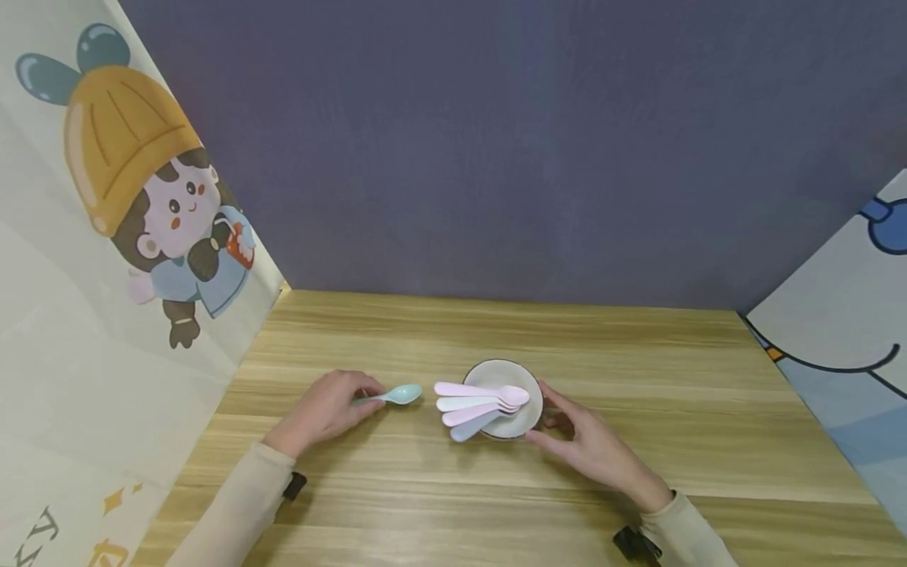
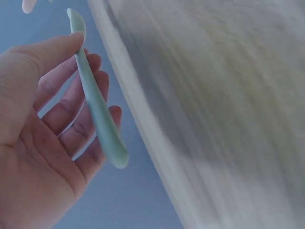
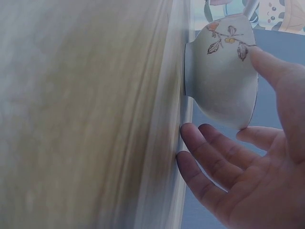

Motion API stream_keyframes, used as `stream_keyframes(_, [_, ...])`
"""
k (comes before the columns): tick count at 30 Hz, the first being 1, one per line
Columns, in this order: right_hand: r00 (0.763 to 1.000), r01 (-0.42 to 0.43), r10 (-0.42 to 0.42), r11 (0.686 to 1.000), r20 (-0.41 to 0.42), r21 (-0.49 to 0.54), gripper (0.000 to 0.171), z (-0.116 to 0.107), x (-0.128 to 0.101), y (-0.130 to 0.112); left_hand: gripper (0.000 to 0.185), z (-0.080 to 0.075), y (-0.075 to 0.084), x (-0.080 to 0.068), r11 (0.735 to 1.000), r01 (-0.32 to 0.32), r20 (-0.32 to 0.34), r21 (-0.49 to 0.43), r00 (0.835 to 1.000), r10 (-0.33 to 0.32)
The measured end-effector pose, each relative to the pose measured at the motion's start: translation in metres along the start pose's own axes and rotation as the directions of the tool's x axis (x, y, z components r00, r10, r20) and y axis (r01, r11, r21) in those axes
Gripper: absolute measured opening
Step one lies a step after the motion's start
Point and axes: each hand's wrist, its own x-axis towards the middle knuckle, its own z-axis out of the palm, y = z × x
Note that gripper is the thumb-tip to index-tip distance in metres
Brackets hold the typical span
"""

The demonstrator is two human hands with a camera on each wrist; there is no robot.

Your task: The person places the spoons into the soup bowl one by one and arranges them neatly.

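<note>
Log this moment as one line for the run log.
left hand: holds light blue spoon | right hand: thumb touches bowl | four spoons in bowl | wooden table

Glossy bowl (image 1: 505,386), wood-grain table (image 1: 638,378)

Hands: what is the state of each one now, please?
Left hand: holds the blue spoon, pinched by its handle.
Right hand: open, thumb touching the bowl.
</note>
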Motion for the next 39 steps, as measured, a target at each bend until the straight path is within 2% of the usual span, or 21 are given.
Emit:
stream_keyframes(16, [1.000, 0.024, -0.024, 1.000, -0.002, -0.018, 0.087, 0.000, 0.001, 0.001, 0.012, -0.011, 0.008, 0.009, 0.999, -0.046, -0.047, 0.020, 0.998, 0.047])
stream_keyframes(29, [0.998, 0.058, -0.058, 0.997, -0.005, 0.044, 0.092, 0.000, 0.004, 0.001, 0.015, -0.017, 0.024, 0.020, 0.996, -0.075, -0.050, 0.042, 0.996, 0.077])
stream_keyframes(39, [0.997, 0.070, -0.071, 0.997, 0.012, 0.044, 0.093, 0.001, 0.007, 0.000, 0.017, -0.021, 0.034, 0.030, 0.986, -0.138, -0.053, 0.091, 0.988, 0.143])
